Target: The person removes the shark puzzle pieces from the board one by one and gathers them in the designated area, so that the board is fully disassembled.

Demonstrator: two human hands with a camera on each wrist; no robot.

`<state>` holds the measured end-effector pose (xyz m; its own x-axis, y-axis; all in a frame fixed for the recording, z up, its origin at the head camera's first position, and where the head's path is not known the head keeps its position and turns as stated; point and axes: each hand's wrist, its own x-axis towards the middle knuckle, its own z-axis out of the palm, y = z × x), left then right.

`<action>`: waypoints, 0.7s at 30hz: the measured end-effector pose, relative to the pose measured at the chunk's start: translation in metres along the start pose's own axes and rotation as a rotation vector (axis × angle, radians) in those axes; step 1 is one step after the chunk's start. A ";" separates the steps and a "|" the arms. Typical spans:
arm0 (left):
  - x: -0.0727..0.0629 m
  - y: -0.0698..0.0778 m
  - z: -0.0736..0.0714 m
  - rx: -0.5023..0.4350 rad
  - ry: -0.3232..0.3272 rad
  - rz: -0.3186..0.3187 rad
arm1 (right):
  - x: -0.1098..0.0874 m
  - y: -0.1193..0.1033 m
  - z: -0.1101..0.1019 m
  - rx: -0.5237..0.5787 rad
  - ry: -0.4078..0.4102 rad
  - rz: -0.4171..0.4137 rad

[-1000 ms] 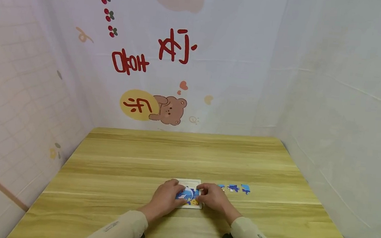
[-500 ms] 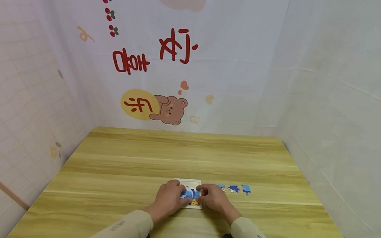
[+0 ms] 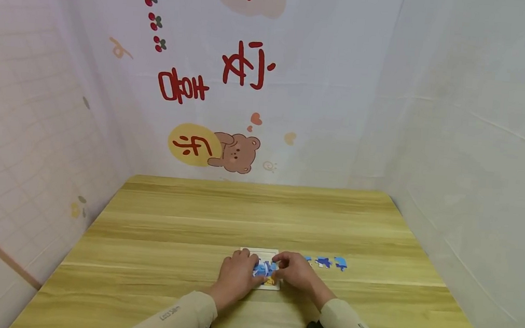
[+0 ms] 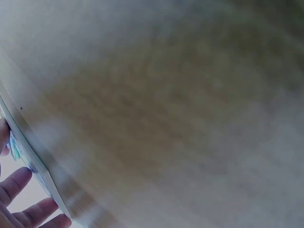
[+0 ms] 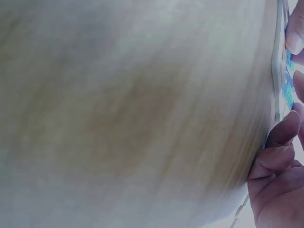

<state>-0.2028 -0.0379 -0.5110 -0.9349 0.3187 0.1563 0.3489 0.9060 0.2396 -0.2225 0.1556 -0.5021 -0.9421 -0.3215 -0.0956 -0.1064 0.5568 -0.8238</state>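
White printed sheeting (image 3: 330, 86) walls in a wood-grain bench (image 3: 258, 215). The puzzle (image 3: 261, 268), blue with some yellow, sits in a white tray (image 3: 259, 250) at the lower centre of the head view. The left hand (image 3: 236, 273) rests over the tray's left part, its fingers extended and spread, with fingertips at the tray's edge in the left wrist view. The right hand (image 3: 296, 271) is at the tray's right side, fingers bent, thumb and forefinger tips at the puzzle; whether they pinch a piece I cannot tell. Just right of that hand, three blue pieces (image 3: 323, 262) lie in a row, the nearest partly hidden. Pale sleeves (image 3: 188, 316) enter from the bottom edge. A bear (image 3: 240, 154) and red characters (image 3: 243, 64) show on the sheeting, upper centre.
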 end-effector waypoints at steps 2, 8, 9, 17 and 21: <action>0.000 0.000 0.000 0.008 0.005 0.005 | -0.001 0.000 0.000 -0.009 0.005 -0.002; 0.000 0.000 0.001 0.029 0.026 0.021 | -0.002 0.001 0.001 -0.057 0.024 -0.042; 0.000 0.000 0.001 0.032 0.029 0.023 | -0.002 0.001 0.002 -0.064 0.026 -0.054; -0.001 0.002 -0.001 0.038 0.026 0.027 | -0.002 0.001 0.003 -0.123 0.036 -0.088; -0.001 0.002 0.000 0.038 0.023 0.026 | -0.001 0.002 0.004 -0.123 0.033 -0.083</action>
<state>-0.2013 -0.0367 -0.5104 -0.9237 0.3363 0.1837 0.3700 0.9076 0.1984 -0.2210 0.1538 -0.5059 -0.9380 -0.3466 -0.0099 -0.2209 0.6193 -0.7534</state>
